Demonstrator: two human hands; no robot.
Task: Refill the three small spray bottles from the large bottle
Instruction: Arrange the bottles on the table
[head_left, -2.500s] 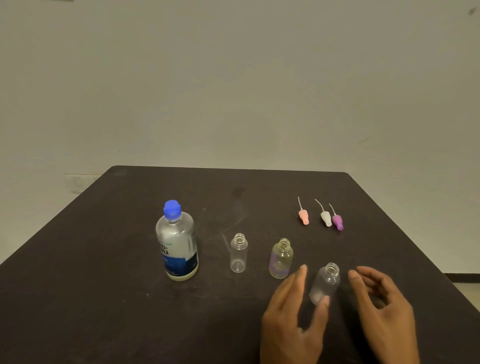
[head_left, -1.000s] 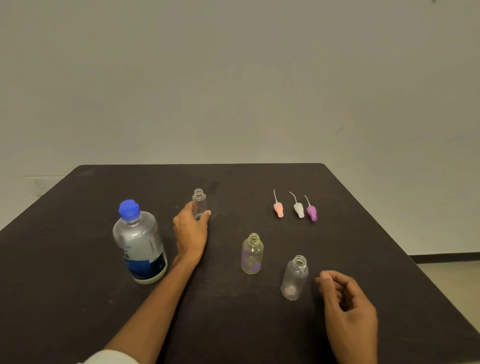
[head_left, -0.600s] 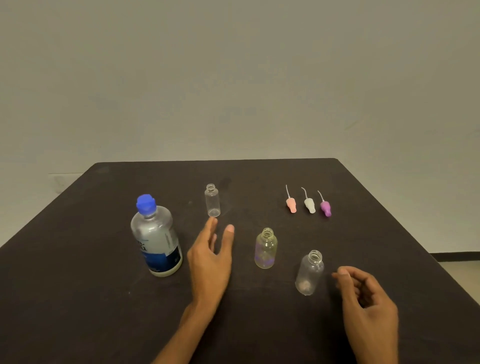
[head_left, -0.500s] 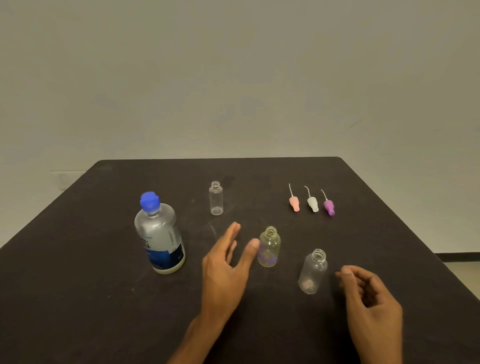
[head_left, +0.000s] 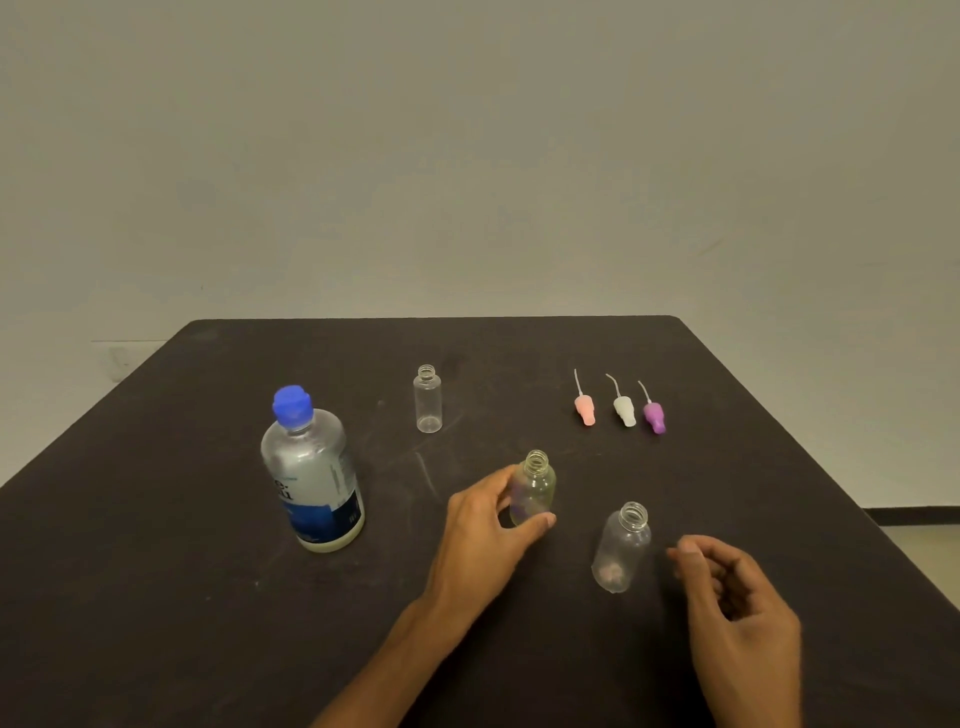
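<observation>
1. I see a dark table (head_left: 156, 571) set against a plain wall (head_left: 467, 156), with 4 bottles standing upright on it.
2. The large bottle (head_left: 311, 478) stands at the left, blue cap (head_left: 292, 405) on, with a blue label low on its body. It is well apart from both hands.
3. Small bottle 1 (head_left: 428, 399) is a slim clear one, uncapped, standing farthest back, near the table's middle. Nothing touches it.
4. Small bottle 2 (head_left: 532, 488) is rounder, with a yellowish tint, and its neck is open. My left hand (head_left: 483, 540) is wrapped around it: the thumb crosses the base on the near side and the fingers curve round the left side. The bottle's base looks to be on the table, though the thumb hides part of it.
5. Small bottle 3 (head_left: 621, 548) is clear and uncapped, nearest the right front, leaning a little in the wide-angle view. It stands free, just beside my right hand (head_left: 737, 613).
6. The right hand holds nothing. Its fingers are loosely curled inward, the fingertips near bottle 3 but not touching it.
7. The 3 spray tops lie in a row at the right rear, each with a thin tube pointing away from me: pink top (head_left: 585, 410), white top (head_left: 625, 411), purple top (head_left: 654, 417). They sit close together, well apart from the bottles.
</observation>
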